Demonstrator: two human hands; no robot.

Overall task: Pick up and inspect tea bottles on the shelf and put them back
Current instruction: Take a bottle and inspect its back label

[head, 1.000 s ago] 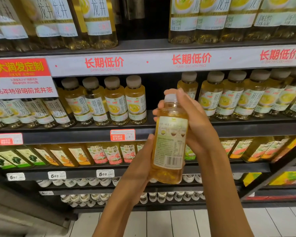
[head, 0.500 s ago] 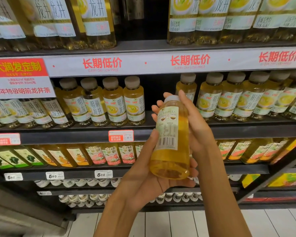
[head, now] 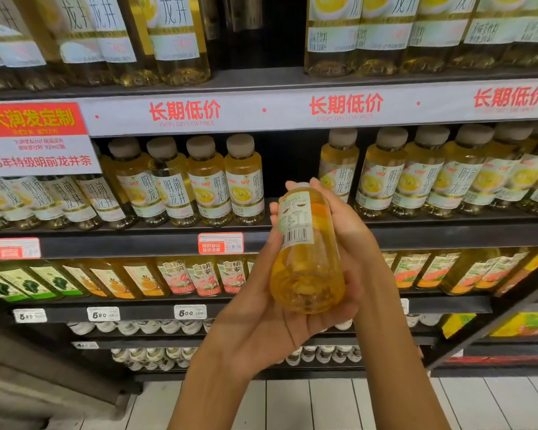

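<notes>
Tea bottle (head: 306,259) cradled between left hand (head: 261,321), right hand (head: 351,231)

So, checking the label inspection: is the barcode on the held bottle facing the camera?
Yes, the barcode on the held bottle faces the camera.

Two hands in view — left hand (head: 261,324), right hand (head: 345,231) — one tea bottle (head: 305,252) held between them.

Middle shelf (head: 416,235): four capped bottles left of gap (head: 187,181), about six right of gap (head: 423,172), further ones under red-and-white sign (head: 35,139) — count unclear.

Three red slogans on strip (head: 292,108). Two red tags (head: 220,243), three white price tags (head: 189,312).
</notes>
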